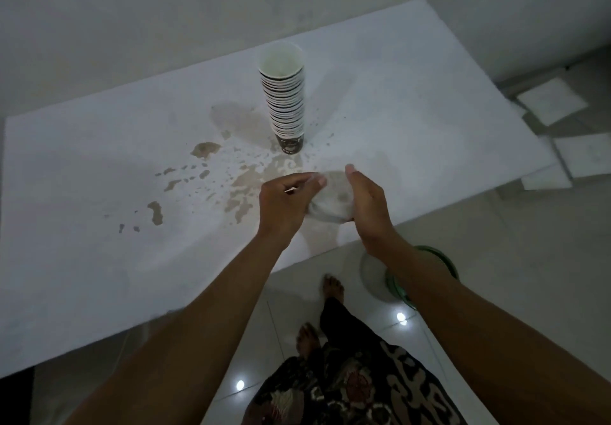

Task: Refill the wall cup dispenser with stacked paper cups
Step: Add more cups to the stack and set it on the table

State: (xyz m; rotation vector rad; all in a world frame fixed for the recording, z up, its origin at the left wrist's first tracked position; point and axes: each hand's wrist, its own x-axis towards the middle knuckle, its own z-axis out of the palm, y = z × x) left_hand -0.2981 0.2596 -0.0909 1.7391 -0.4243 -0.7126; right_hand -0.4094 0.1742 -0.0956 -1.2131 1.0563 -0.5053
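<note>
Head view, dim light. Cup stack (pixel 287 100) stood upright on the white table (pixel 99 166), well back from the near edge, mouth up, leaning slightly; no hand touched it. Brown spill (pixel 238 189) lay spread over the table in front of and to the left of the stack, with scattered droplets reaching its base. Both hands worked just short of the stack, above the spill's right end. Left hand (pixel 284 203) had fingers curled and pinched a pale cloth (pixel 334 199), probably a wipe or tissue, though the low light left its material uncertain; a thin pale sliver showed at the knuckles, too small to identify. Right hand (pixel 367 206) lay against the cloth's other side, fingers straight, pressing rather than gripping. Dispenser was not in view. Judgement: the step in hand was a clean-up of the spill, not yet the refill itself; the stack remained unloaded. Next move would call for wiping leftward across the puddles without knocking the tall stack, which looked easy to tip, then drying the hands before lifting it, since wet paper cups would soften. A green-rimmed object (pixel 429 259) sat on the floor below the right forearm.
</note>
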